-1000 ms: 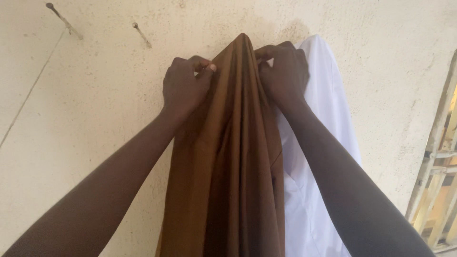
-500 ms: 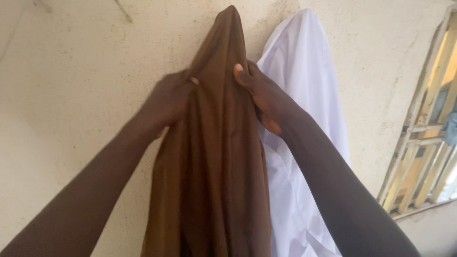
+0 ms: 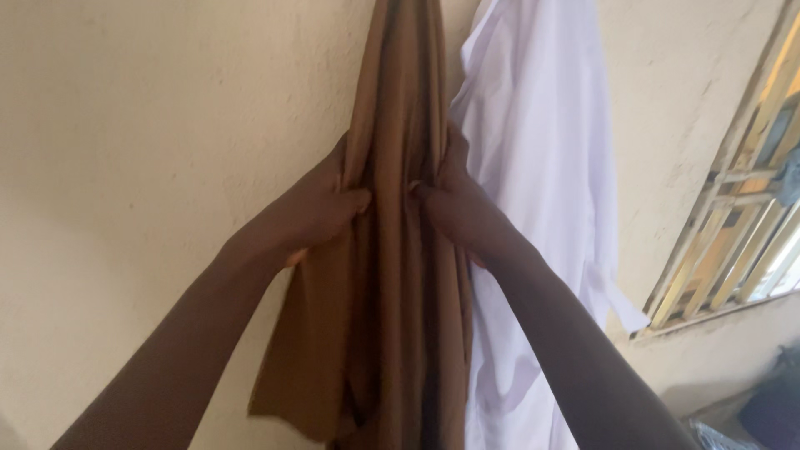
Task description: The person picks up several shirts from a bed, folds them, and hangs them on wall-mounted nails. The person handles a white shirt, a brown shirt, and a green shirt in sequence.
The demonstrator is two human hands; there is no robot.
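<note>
Brown cloth (image 3: 400,275): top cut off by the upper edge, so what it hangs from can't be seen; bottom runs out past the lower edge. White shirt (image 3: 533,167): top also cropped, its left part hidden behind the cloth and the right arm, hem out of frame. Left hand (image 3: 321,208): fingers buried in a fold, only knuckles and thumb visible, slightly blurred. Right hand (image 3: 454,208): fingertips tucked behind the cloth's edge, grip not fully visible. Both forearms cut off at the bottom. Window (image 3: 733,225): only a slice shows at the right edge. Dark things (image 3: 758,408) in the bottom right corner: too cropped and blurry to identify.
</note>
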